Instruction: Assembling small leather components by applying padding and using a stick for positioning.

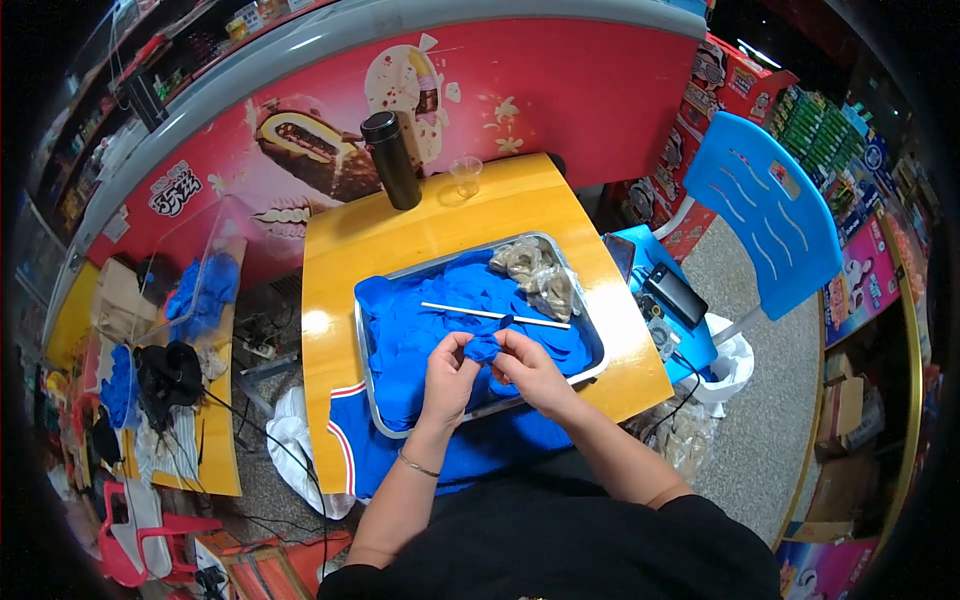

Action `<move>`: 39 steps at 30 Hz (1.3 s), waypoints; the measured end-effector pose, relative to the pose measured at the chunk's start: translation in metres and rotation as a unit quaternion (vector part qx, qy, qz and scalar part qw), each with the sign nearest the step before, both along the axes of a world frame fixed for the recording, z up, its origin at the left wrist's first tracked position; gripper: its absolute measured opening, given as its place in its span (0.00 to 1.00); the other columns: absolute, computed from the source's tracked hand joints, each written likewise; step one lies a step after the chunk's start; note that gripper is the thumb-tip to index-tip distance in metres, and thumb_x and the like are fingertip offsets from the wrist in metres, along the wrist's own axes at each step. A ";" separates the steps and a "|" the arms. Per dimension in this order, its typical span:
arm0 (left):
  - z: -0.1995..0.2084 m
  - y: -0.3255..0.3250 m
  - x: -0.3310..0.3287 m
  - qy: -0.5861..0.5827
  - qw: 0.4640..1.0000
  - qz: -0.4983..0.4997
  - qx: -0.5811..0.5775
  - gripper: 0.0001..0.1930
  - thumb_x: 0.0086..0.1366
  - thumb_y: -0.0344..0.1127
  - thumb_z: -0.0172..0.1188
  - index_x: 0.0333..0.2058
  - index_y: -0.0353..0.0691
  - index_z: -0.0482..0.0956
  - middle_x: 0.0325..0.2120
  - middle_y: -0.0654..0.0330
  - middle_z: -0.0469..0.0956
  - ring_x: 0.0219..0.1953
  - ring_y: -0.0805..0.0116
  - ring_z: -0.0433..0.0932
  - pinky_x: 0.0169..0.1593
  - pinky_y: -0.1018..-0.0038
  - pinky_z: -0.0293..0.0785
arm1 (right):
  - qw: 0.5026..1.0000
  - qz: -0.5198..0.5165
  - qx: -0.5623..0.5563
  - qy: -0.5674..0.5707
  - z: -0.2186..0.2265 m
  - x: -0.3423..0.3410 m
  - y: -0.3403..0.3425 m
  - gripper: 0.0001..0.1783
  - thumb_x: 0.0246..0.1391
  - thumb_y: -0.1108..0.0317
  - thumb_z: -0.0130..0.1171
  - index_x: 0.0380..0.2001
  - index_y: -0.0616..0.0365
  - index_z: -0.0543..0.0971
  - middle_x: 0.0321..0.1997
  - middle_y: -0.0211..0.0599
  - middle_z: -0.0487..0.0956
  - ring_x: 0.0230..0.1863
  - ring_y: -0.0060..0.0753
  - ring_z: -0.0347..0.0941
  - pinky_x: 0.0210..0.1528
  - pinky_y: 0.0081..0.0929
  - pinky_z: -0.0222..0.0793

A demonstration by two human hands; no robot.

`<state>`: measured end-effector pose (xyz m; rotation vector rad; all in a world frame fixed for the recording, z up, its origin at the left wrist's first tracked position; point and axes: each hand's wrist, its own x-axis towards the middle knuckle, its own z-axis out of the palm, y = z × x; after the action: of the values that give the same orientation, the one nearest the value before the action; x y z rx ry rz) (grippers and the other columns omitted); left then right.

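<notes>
Above the near side of a metal tray (pixel 600 348), my left hand (pixel 452 372) and my right hand (pixel 530 368) pinch a small bunched piece of blue cloth (pixel 482 348) between them. Fingertips of both hands press into its gathered folds. Many flat blue cloth pieces (pixel 400 345) fill the tray. Across them lies a thin white stick (pixel 455 311), just beyond my fingers. Clear plastic bags with brownish contents (pixel 540 275) rest in the tray's far right corner. A blue garment with red and white trim (pixel 375 450) lies at the table's near edge, partly hidden by my arms.
A dark thermos bottle (pixel 392 165) and a clear plastic cup (pixel 466 175) stand at the far side of the yellow table (pixel 335 235). To the right are a blue chair (pixel 765 215) and a blue stool (pixel 700 345) bearing a black device. A cluttered side table (pixel 215 440) stands left.
</notes>
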<state>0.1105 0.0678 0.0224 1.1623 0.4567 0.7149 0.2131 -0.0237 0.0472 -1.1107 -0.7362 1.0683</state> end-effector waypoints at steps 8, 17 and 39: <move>0.005 -0.003 0.001 0.039 0.986 0.093 0.130 0.10 0.50 0.21 0.58 0.32 0.37 0.70 0.26 0.65 0.72 0.28 0.79 0.70 0.32 0.82 0.67 | 0.979 -0.064 0.041 -0.192 -0.004 -0.001 -0.002 0.12 0.48 0.69 0.59 0.35 0.61 0.72 0.34 0.27 0.65 0.31 0.13 0.62 0.30 0.12 0.61; 0.006 -0.006 -0.002 0.024 0.985 0.088 0.145 0.11 0.51 0.22 0.58 0.35 0.37 0.70 0.27 0.66 0.71 0.26 0.78 0.71 0.29 0.82 0.69 | 0.996 -0.058 0.048 -0.049 -0.009 0.001 0.003 0.07 0.50 0.67 0.59 0.30 0.57 0.73 0.25 0.21 0.70 0.26 0.10 0.62 0.25 0.12 0.57; 0.002 -0.007 -0.005 -0.022 0.977 -0.050 -0.206 0.09 0.62 0.32 0.52 0.42 0.42 0.68 0.36 0.63 0.74 0.36 0.74 0.75 0.40 0.77 0.74 | 0.969 -0.079 0.027 -0.233 -0.008 -0.002 -0.006 0.12 0.48 0.63 0.60 0.29 0.62 0.75 0.33 0.34 0.68 0.36 0.28 0.66 0.40 0.20 0.62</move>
<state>0.1057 0.0612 0.0240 0.7707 0.4792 0.5260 0.2109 -0.0299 0.0396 -1.3691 -1.0197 0.6510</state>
